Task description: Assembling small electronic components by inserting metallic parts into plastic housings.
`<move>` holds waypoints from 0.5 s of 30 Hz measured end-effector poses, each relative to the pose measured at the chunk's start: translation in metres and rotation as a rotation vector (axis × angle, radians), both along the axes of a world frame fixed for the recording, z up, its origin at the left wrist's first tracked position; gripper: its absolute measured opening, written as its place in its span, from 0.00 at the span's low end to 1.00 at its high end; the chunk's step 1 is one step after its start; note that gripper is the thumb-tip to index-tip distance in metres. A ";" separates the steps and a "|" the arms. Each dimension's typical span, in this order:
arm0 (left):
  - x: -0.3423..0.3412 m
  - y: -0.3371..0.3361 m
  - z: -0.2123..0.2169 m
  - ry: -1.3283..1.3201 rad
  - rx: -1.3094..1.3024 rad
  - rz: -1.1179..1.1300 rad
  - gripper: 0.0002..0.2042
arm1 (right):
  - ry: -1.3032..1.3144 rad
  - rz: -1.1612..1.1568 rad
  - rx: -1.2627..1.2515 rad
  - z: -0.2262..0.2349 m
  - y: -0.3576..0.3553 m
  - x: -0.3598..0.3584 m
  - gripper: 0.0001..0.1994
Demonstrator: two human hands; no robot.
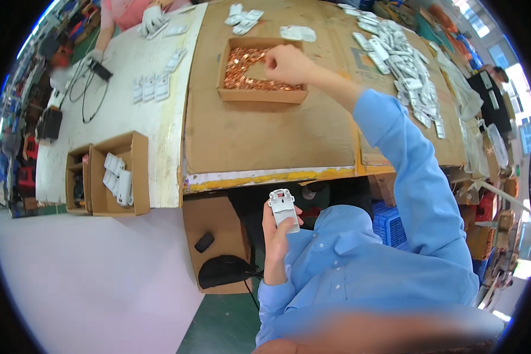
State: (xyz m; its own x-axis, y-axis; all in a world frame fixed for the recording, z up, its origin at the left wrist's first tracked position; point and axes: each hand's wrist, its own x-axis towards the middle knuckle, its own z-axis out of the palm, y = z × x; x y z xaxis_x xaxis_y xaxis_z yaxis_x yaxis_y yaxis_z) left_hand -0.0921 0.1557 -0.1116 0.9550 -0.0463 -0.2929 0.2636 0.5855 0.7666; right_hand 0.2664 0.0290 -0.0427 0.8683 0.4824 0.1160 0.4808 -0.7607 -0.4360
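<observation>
My left hand [271, 237] is closed around a white plastic housing [283, 205], held upright in front of my blue shirt, below the table's near edge. The housing has a small opening near its top, and my thumb lies across its lower part. My right hand [289, 64] reaches out over a shallow cardboard box [264, 95] full of small copper-coloured metal pieces [241, 66]. Its fingers are curled together at the pieces; whatever they pinch is hidden.
A heap of white housings [402, 59] covers the table's right side. Several more housings [152, 87] lie in a row at the left, near a cardboard box [140, 174] holding white parts. Across the table is another person's gloved hand [153, 20]. A white bag [297, 33] lies behind the copper box.
</observation>
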 end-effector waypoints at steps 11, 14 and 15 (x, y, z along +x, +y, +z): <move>0.019 -0.078 0.022 -0.040 0.059 -0.159 0.18 | 0.728 -0.015 0.782 0.029 -0.149 -0.239 0.03; 0.023 -0.109 0.033 -0.012 0.163 -0.228 0.19 | 0.762 -0.124 1.000 0.010 -0.188 -0.274 0.04; 0.025 -0.117 0.035 -0.013 0.167 -0.257 0.20 | 0.741 -0.155 1.054 0.005 -0.196 -0.283 0.05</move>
